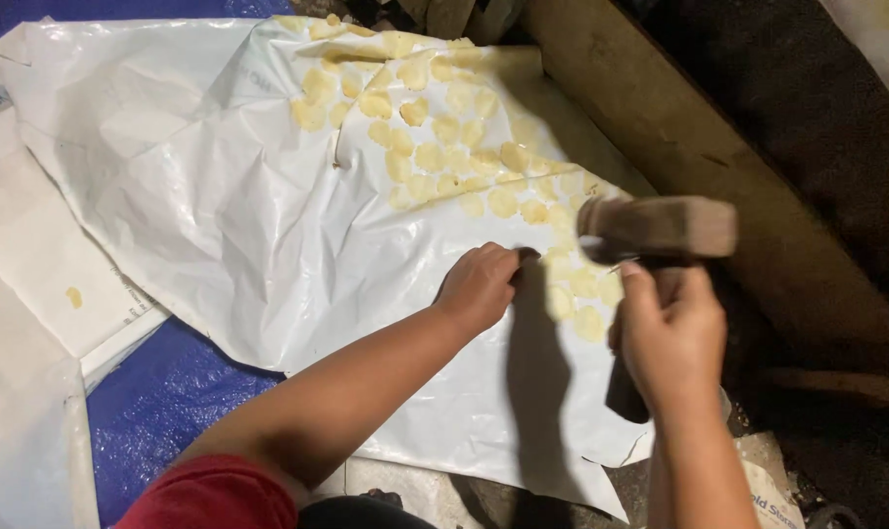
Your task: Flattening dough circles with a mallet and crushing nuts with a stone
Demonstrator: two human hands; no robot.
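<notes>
My right hand [668, 338] grips the handle of a wooden mallet [658, 227]; its blurred head hangs above the right edge of a crumpled white plastic sheet [219, 176]. My left hand [479, 286] rests on the sheet with the fingers curled; I cannot tell whether something small is pinched under them. Many flat, pale yellow round pieces [434, 137] lie spread on the sheet from the top middle down to the mallet. The nearest yellow pieces [583, 294] sit between my two hands.
A long wooden beam [719, 167] runs diagonally along the sheet's right side, with dark ground beyond. A blue tarp [160, 402] shows under the sheet at lower left. More white sheeting [23, 294] lies at the left, with one stray yellow piece [74, 297].
</notes>
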